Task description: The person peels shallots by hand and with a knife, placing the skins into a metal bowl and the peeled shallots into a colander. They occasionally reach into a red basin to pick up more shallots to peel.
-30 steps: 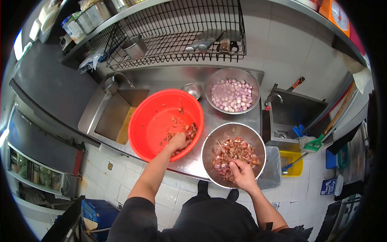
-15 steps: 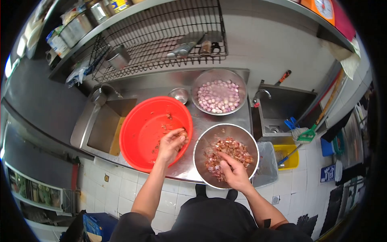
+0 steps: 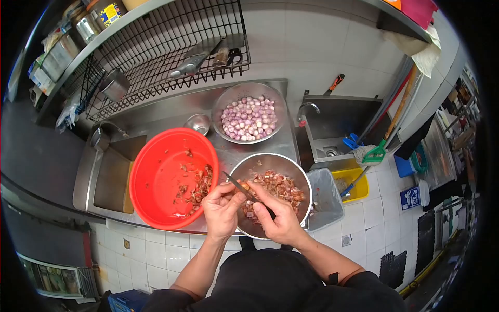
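Observation:
My right hand (image 3: 276, 216) is closed round the dark handle of a small knife (image 3: 240, 185), its blade pointing up and left. My left hand (image 3: 222, 209) pinches a small brown-skinned shallot (image 3: 246, 185) against the blade, partly hidden by the fingers. Both hands meet over the left edge of a steel bowl (image 3: 307, 190) heaped with reddish-brown skins and scraps. Left of them stands a red plastic basin (image 3: 156, 171) with brown unpeeled shallots and bits gathered at its right side. Behind, a perforated steel colander (image 3: 224, 93) holds many peeled purple-white shallots (image 3: 249, 118).
A small metal bowl (image 3: 198, 124) sits between basin and colander on the steel counter (image 3: 228, 148). Sinks lie at left (image 3: 112, 182) and right (image 3: 330, 143). A wire rack (image 3: 156, 57) hangs above. Right of the bowl are a clear-lined bin (image 3: 327, 200) and a yellow bucket (image 3: 358, 187).
My hands have come together over the steel bowl's left edge, the left moving from the basin with the shallot. The knife now shows clearly. The view has shifted to the right.

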Action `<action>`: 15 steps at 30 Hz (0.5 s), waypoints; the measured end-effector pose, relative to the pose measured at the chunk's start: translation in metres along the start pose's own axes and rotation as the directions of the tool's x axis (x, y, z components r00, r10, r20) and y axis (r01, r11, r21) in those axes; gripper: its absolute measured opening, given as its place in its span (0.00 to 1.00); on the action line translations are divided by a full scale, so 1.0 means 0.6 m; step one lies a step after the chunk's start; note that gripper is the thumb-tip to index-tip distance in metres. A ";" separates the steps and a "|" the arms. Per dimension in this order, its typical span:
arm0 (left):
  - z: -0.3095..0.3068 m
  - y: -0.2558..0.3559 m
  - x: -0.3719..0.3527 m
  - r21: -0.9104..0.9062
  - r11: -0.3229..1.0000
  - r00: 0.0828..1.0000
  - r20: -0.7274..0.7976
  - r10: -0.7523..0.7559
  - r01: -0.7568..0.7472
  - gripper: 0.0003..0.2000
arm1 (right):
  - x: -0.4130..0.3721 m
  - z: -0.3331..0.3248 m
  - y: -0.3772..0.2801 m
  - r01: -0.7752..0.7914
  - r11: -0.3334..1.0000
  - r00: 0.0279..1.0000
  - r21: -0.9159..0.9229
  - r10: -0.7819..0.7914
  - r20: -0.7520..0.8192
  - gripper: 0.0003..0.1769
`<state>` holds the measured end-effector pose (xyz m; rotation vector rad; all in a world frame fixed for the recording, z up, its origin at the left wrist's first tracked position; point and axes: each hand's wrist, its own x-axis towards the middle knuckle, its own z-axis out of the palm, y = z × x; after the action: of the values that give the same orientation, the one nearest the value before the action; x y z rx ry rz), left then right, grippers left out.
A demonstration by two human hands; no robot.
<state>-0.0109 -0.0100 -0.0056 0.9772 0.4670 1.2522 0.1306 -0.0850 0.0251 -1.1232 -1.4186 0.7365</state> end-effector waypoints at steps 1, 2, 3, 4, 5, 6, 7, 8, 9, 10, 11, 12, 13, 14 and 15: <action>0.004 -0.003 -0.001 0.048 0.998 0.999 0.005 0.045 -0.046 0.12 | 0.001 0.000 -0.001 0.014 1.000 0.999 -0.014 -0.015 -0.049 0.23; 0.007 -0.005 -0.003 0.095 0.991 0.996 0.013 0.091 -0.092 0.12 | 0.002 0.000 -0.001 0.028 0.999 0.995 -0.029 -0.030 -0.099 0.22; 0.010 -0.006 -0.003 0.093 0.991 0.996 0.019 0.091 -0.092 0.12 | 0.002 -0.001 0.001 0.029 0.999 0.994 -0.032 -0.033 -0.103 0.22; 0.013 -0.007 -0.004 0.149 0.977 0.988 0.059 0.146 -0.153 0.13 | 0.003 -0.002 0.005 0.052 0.997 0.989 -0.048 -0.058 -0.137 0.20; 0.015 -0.008 -0.005 0.201 0.956 0.975 0.102 0.198 -0.215 0.15 | 0.003 -0.002 0.007 0.072 0.995 0.982 -0.065 -0.083 -0.171 0.19; 0.016 -0.008 -0.006 0.198 0.956 0.975 0.106 0.197 -0.214 0.15 | 0.001 -0.003 0.004 0.072 0.995 0.981 -0.069 -0.083 -0.174 0.19; 0.016 -0.007 -0.006 0.140 0.982 0.989 0.089 0.117 -0.129 0.15 | 0.000 -0.004 -0.001 0.037 0.999 0.982 -0.019 -0.040 -0.184 0.18; 0.016 -0.006 -0.006 0.080 0.996 0.996 0.076 0.037 -0.044 0.16 | -0.001 -0.006 -0.005 0.003 0.999 0.982 0.032 0.003 -0.191 0.18; 0.017 -0.004 -0.003 0.078 0.996 0.996 0.075 0.041 -0.047 0.16 | -0.001 -0.008 -0.008 0.005 1.000 0.982 0.030 0.001 -0.188 0.18; 0.019 -0.001 0.003 -0.105 0.990 0.991 0.101 -0.088 0.098 0.16 | -0.001 -0.011 -0.010 -0.097 0.973 0.977 0.209 0.133 -0.167 0.18; 0.021 0.002 0.007 -0.277 0.930 0.967 0.151 -0.205 0.241 0.16 | -0.001 -0.014 -0.012 -0.195 0.904 0.958 0.380 0.259 -0.123 0.19; 0.017 -0.001 0.011 -0.312 0.914 0.960 0.191 -0.206 0.258 0.15 | 0.000 -0.018 -0.013 -0.255 0.851 0.944 0.459 0.322 -0.073 0.19; 0.016 0.000 0.011 -0.311 0.916 0.960 0.191 -0.203 0.255 0.15 | 0.000 -0.021 -0.013 -0.253 0.851 0.945 0.460 0.320 -0.072 0.19; 0.016 0.001 0.013 -0.336 0.891 0.949 0.188 -0.255 0.305 0.15 | 0.001 -0.024 -0.013 -0.284 0.843 0.938 0.456 0.343 -0.049 0.19; 0.016 0.000 0.013 -0.363 0.862 0.934 0.185 -0.306 0.354 0.15 | 0.001 -0.026 -0.013 -0.317 0.834 0.930 0.451 0.367 -0.025 0.19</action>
<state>-0.0014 -0.0063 0.0013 0.5946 0.2582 0.9183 0.1437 -0.0897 0.0354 -1.0441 -0.8940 1.1681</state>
